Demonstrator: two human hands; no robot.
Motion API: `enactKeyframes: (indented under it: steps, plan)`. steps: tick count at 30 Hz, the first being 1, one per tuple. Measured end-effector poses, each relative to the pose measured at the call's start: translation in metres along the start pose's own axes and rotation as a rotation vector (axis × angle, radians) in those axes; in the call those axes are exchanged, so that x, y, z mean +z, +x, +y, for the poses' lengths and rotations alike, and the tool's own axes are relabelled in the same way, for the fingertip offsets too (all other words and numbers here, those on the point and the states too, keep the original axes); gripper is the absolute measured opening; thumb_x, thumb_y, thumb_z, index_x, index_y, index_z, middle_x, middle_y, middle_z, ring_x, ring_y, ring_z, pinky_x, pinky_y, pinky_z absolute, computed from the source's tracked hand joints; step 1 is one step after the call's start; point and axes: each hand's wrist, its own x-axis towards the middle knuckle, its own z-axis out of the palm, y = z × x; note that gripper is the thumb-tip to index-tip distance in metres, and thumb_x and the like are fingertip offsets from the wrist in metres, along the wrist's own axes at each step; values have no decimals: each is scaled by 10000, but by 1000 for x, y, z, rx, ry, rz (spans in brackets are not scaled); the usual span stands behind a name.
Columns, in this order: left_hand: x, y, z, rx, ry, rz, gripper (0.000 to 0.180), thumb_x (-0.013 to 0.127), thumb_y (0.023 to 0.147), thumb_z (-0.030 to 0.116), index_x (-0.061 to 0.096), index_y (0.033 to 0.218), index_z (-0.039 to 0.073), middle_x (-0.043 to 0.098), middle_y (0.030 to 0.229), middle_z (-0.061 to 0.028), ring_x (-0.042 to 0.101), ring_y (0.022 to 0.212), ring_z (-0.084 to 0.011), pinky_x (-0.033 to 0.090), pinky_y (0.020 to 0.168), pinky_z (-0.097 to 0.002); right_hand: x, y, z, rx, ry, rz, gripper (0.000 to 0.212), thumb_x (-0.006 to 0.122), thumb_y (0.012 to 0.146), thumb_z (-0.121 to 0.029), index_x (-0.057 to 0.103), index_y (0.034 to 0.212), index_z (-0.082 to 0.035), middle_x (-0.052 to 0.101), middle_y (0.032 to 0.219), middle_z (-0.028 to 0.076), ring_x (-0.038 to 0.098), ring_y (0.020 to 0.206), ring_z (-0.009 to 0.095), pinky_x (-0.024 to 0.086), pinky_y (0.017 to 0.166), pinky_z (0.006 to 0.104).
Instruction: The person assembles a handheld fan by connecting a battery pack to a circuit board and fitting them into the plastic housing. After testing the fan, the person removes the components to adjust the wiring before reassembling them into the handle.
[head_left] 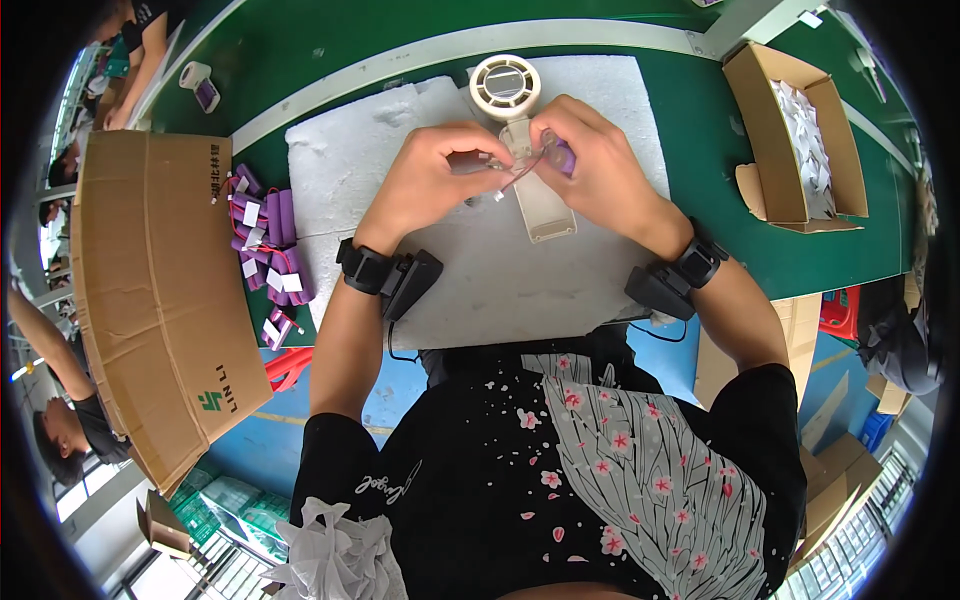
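A cream handheld fan [548, 218] lies on the foam mat with its round grille away from me and its handle toward me. Over the handle, my right hand [598, 172] has its fingers closed round a purple battery [562, 158]. Thin red wires [521, 174] run from the battery toward the left. My left hand [432, 178] pinches these wires between thumb and forefinger. A small white plug [499, 196] hangs just below the left fingertips. The fingers partly hide the upper handle and the wire ends.
A grey-white foam mat [400, 290] covers the middle of the green table [705, 150]. Several purple batteries [270, 225] with white tags lie left of it, beside a tall cardboard box [165, 300]. An open carton [850, 185] of white pieces stands right. Other people are at the far left.
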Motion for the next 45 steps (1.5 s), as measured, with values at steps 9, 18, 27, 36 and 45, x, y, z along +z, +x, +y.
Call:
enactKeyframes:
  steps: [9,18,27,36,45]
  plan:
    - [-2,-4,3,-47,49,-14,199,720,779,-38,658,966,-16,687,923,-55,636,831,-141,511,810,-271,6,1,-6,-66,52,-56,306,754,681,74,541,865,-45,646,911,71,584,829,267,495,719,333]
    - [1,-4,4,79,66,30,216,737,770,6,659,971,27,681,881,-35,613,778,-131,505,766,-263,4,2,-3,11,97,-133,270,750,712,62,571,879,-50,610,883,65,569,802,228,478,718,308]
    - [-1,-7,5,86,118,27,201,729,781,32,675,973,56,665,842,-12,532,683,-108,436,631,-247,0,5,-12,12,56,-182,239,731,713,50,590,876,-54,567,842,57,556,767,212,452,666,294]
    - [-4,-9,4,115,115,1,229,678,769,-25,697,979,65,665,839,-15,532,698,-121,422,629,-249,3,3,-11,14,38,-124,259,721,669,33,574,850,-81,627,794,23,543,780,238,480,687,336]
    - [-5,-10,2,98,161,69,228,605,759,-99,709,905,41,637,925,-55,601,793,-145,479,712,-262,3,4,-9,-5,8,-158,244,753,700,41,600,862,-61,623,835,44,579,802,230,492,699,313]
